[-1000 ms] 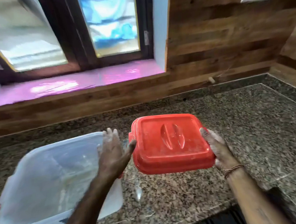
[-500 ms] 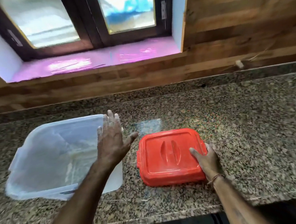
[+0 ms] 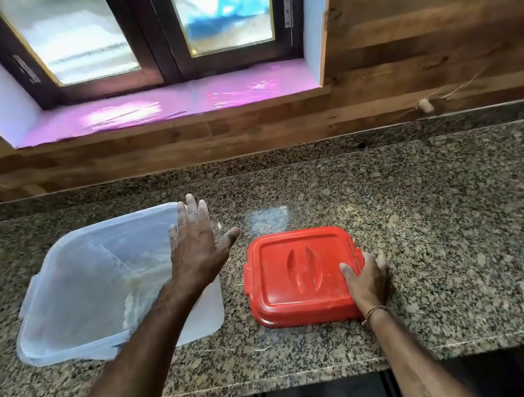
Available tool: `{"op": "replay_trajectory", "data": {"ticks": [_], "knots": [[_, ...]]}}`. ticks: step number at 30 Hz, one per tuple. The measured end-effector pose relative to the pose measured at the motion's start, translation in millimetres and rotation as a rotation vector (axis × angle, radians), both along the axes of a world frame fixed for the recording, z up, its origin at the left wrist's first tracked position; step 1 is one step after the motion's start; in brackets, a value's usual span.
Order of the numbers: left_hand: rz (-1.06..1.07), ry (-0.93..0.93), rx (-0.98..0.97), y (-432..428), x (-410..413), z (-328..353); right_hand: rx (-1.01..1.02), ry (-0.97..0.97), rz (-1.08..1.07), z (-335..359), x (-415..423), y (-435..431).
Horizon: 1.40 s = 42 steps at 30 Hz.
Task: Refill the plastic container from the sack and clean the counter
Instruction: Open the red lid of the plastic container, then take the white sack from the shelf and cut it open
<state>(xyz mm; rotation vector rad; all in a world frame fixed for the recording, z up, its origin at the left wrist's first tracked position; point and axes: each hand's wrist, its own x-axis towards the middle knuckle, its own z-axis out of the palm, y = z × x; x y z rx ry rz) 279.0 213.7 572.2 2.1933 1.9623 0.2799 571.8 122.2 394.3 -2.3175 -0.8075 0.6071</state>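
Daylight only, from the frosted window at top; panes bright, partly blown out. Sill carries magenta sheen with white glare streaks. Worktop evenly and moderately lit; pale rectangular reflection behind the red lid. Soft, faint shadow just right of the right hand. Left hand sharp; plastic container smeared at its left rim. Wide-angle bowing of worktop edge and wood wall. Bottom right corner dark.
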Motion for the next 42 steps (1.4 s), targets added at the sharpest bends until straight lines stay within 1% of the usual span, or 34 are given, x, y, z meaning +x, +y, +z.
{"op": "replay_trajectory", "data": {"ticks": [3,7,10,13,17,20,25,27,29,31,35,42], "knots": [[-0.037,-0.056,-0.001,-5,-5,2,-0.008,-0.054,-0.006,3,-9,-1],[-0.079,-0.128,0.018,-15,-25,9,0.082,-0.151,0.037,26,-41,2],[-0.072,-0.15,0.032,-22,-59,19,0.283,-0.111,0.113,67,-84,17],[-0.009,-0.192,0.077,-29,-115,33,0.506,-0.09,0.217,121,-140,38],[0.096,-0.24,0.161,-48,-214,55,0.762,-0.083,0.36,199,-239,56],[0.183,-0.239,0.197,-69,-295,71,0.867,-0.095,0.551,240,-323,62],[0.317,-0.177,0.284,-94,-420,101,0.879,-0.15,0.892,281,-455,74],[0.345,-0.16,0.289,-93,-460,112,0.863,-0.163,0.987,292,-496,82],[0.359,-0.137,0.315,-86,-493,122,0.83,-0.224,1.061,303,-530,96],[0.385,-0.11,0.335,-75,-525,132,0.811,-0.281,1.122,316,-561,115],[0.438,-0.047,0.391,-53,-585,165,0.784,-0.325,1.202,347,-623,162],[0.549,0.003,0.511,-23,-687,249,0.833,-0.334,1.337,421,-759,228]]}}
